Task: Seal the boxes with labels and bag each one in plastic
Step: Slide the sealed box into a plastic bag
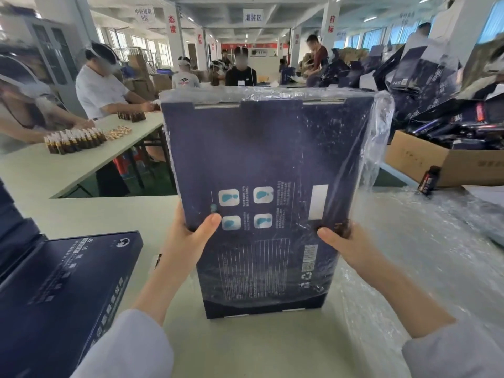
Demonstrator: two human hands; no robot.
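A large dark blue box [270, 159] stands upright in front of me, its printed back facing me, its lower edge down by the table [109, 214]. A clear plastic bag [379, 137] covers its top and hangs loose down the right side. My left hand [191, 236] grips the box's left edge, thumb on the face. My right hand [343, 246] grips the right edge the same way, over the plastic. Another dark blue box [62, 290] lies flat on the table to my left.
Clear plastic bags [425, 255] are spread over the table's right side. A cardboard carton [447, 162] of dark packs and a small bottle [429, 180] sit at the right. Several people work at another table [54, 165] with rows of brown bottles [76, 140] on the left.
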